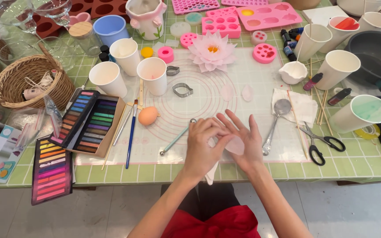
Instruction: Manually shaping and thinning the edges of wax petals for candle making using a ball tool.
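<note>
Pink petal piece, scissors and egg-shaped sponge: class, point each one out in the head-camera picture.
Pink petal piece (236, 146): head view, middle of the pale piece lying in the right hand's palm.
Scissors (317, 142): head view, near the pivot where the blades meet the black handles.
Egg-shaped sponge (148, 116): head view, centre of its orange body.

A table (111, 176) topped with pale green square tiles and white grout fills the upper part of the view, its near edge running straight across. Below it lies a floor (111, 211) of large, glossy light-grey tiles. Even, soft light falls over everything, with barely any shadows.
</note>
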